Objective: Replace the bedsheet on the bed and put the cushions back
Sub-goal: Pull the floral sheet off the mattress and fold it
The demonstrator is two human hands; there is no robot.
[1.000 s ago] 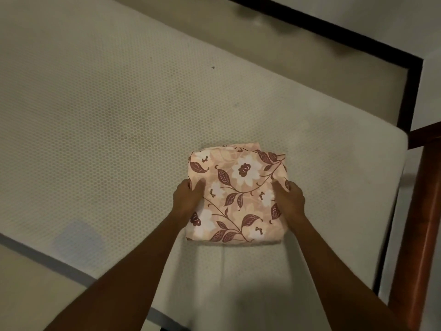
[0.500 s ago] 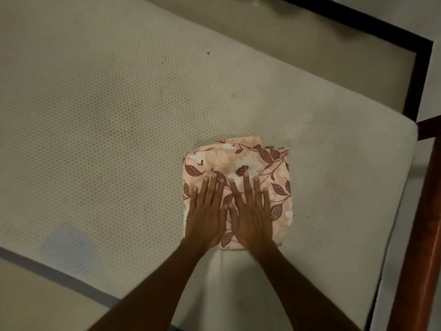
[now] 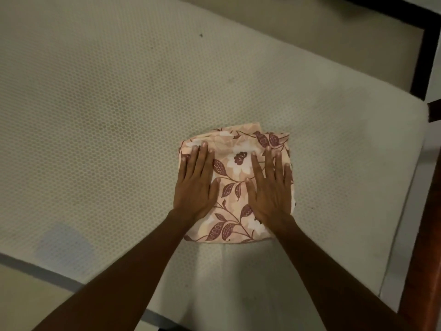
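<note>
**Both palms flat on the folded sheet**

At about 8 o'clock in your view, a pale blue smudge marks the off-white, honeycomb-textured mattress, near its front edge. The bare mattress fills most of the view.

Your left hand lies palm down on the left half of the folded peach bedsheet with maroon leaves and white flowers. Its fingers are straight, close together and point to 12 o'clock, gripping nothing.

The bedsheet is a compact square bundle on the mattress, just off centre toward 5 o'clock, with a strip of its print showing between your hands.

Your right hand presses flat on the right half, with its fingers straight, slightly fanned and also toward 12 o'clock.

From 3 to 5 o'clock, a reddish-brown wooden bed rail runs beside the mattress. At 1 o'clock a black strip borders the far corner.
</note>
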